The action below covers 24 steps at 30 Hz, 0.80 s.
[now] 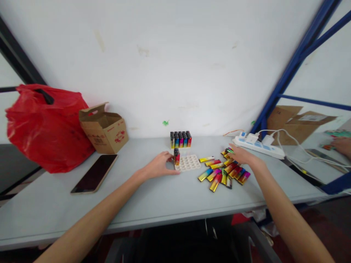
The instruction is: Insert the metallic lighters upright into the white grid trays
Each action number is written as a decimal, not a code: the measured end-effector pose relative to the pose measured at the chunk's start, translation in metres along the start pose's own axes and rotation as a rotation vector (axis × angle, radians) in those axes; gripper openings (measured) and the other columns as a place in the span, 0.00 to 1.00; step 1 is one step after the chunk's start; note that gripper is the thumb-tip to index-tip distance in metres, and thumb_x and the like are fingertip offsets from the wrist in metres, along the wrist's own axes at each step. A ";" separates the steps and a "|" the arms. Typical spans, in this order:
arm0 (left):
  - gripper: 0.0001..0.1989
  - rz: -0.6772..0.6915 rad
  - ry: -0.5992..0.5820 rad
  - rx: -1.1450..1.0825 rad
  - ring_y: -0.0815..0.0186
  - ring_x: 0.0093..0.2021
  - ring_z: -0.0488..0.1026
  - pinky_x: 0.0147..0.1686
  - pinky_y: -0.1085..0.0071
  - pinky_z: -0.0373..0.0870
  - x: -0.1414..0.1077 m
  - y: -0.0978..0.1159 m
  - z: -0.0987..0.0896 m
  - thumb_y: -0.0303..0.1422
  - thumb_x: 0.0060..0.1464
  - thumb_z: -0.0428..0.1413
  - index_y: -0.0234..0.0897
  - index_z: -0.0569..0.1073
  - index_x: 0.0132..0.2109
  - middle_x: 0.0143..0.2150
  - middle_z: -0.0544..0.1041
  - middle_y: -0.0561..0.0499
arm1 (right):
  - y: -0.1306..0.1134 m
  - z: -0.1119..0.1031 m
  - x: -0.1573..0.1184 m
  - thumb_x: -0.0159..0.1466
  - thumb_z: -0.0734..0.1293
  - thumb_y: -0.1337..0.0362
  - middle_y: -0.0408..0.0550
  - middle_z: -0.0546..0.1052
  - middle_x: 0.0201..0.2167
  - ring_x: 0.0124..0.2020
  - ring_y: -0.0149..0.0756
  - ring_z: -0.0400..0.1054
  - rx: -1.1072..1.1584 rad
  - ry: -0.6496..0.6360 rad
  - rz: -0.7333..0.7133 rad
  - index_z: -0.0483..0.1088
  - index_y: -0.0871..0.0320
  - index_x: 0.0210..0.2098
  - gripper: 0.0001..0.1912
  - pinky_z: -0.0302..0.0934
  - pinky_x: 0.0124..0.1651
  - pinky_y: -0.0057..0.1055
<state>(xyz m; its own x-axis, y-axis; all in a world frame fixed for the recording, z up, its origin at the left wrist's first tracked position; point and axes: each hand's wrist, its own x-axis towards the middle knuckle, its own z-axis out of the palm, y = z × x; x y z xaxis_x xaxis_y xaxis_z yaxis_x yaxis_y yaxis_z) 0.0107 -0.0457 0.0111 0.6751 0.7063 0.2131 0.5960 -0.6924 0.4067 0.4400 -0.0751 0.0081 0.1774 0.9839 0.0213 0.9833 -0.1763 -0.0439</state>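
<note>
Nearest, across the front of the grey worktop (164,197), lie bare surface and then a loose heap of shiny, multicoloured lighters (216,182), some overlapping at odd angles; a careless sweep through them could send one rolling towards the edge. Left of them, the left hand (157,166) is open, thumb and fingers parted around the left end of a white holed tray (192,162). A few upright lighters (177,157) stand at that end, close to the fingertips, so a nudge there could tip them or skew the tray. The right hand (241,155) reaches over the far side of the heap, its fingers at a green-tinted lighter (229,150); whether they grip it I cannot tell. Pulling one out fast might drag its neighbours along. Just beyond that hand, a power strip (257,145) trails white cables, which a wide elbow or sleeve could snag. Farther back, near the wall (192,91), a packed block of upright lighters (181,140) stands close behind the tray, where a shove from the tray could topple it.
</note>
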 end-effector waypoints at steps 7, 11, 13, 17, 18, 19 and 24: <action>0.33 0.011 0.027 -0.025 0.53 0.44 0.76 0.47 0.62 0.73 -0.001 0.000 0.000 0.58 0.45 0.66 0.35 0.79 0.47 0.44 0.79 0.44 | -0.013 -0.001 -0.005 0.72 0.62 0.63 0.64 0.80 0.46 0.49 0.50 0.76 -0.088 0.017 -0.030 0.76 0.62 0.46 0.12 0.63 0.48 0.37; 0.34 0.000 0.027 -0.036 0.52 0.45 0.76 0.47 0.62 0.73 -0.002 0.001 -0.001 0.59 0.45 0.66 0.34 0.79 0.46 0.45 0.79 0.43 | -0.027 -0.006 -0.006 0.70 0.66 0.60 0.60 0.81 0.43 0.46 0.50 0.76 -0.008 0.099 -0.040 0.72 0.60 0.47 0.11 0.63 0.44 0.36; 0.34 -0.001 0.029 -0.039 0.52 0.45 0.76 0.47 0.62 0.73 -0.002 0.002 -0.001 0.59 0.45 0.66 0.35 0.78 0.46 0.45 0.79 0.43 | -0.033 -0.009 -0.005 0.69 0.66 0.61 0.60 0.80 0.41 0.44 0.50 0.76 0.086 0.183 -0.052 0.69 0.59 0.47 0.11 0.63 0.43 0.37; 0.33 0.000 0.028 -0.041 0.53 0.45 0.76 0.47 0.62 0.72 -0.001 0.002 0.000 0.59 0.45 0.66 0.35 0.78 0.46 0.45 0.79 0.44 | -0.058 -0.018 -0.001 0.68 0.64 0.60 0.50 0.80 0.35 0.36 0.42 0.75 0.576 0.225 -0.199 0.62 0.56 0.47 0.10 0.65 0.41 0.36; 0.33 0.000 0.024 -0.039 0.52 0.45 0.76 0.47 0.62 0.72 -0.001 0.002 0.000 0.59 0.45 0.66 0.35 0.78 0.46 0.45 0.79 0.44 | -0.068 -0.021 -0.001 0.68 0.64 0.59 0.46 0.79 0.33 0.32 0.39 0.74 0.751 0.182 -0.258 0.61 0.55 0.47 0.11 0.65 0.40 0.35; 0.33 0.001 0.019 -0.037 0.52 0.45 0.76 0.47 0.62 0.72 -0.001 0.002 0.000 0.59 0.45 0.66 0.35 0.78 0.46 0.45 0.79 0.44 | -0.079 -0.024 -0.001 0.67 0.65 0.56 0.43 0.77 0.32 0.29 0.36 0.72 0.921 0.130 -0.314 0.60 0.54 0.47 0.13 0.66 0.38 0.34; 0.33 0.010 0.010 -0.027 0.52 0.45 0.75 0.48 0.61 0.72 0.000 0.001 0.001 0.59 0.46 0.66 0.34 0.77 0.46 0.44 0.78 0.43 | -0.140 -0.033 -0.005 0.62 0.69 0.42 0.30 0.62 0.23 0.19 0.26 0.53 1.368 -0.026 -0.360 0.59 0.50 0.44 0.23 0.51 0.23 0.24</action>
<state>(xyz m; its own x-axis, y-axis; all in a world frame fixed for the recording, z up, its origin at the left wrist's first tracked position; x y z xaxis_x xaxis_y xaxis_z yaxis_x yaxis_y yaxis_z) 0.0115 -0.0467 0.0109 0.6768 0.7006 0.2263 0.5771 -0.6957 0.4278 0.3031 -0.0561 0.0467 -0.0866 0.9714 0.2211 0.1569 0.2324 -0.9599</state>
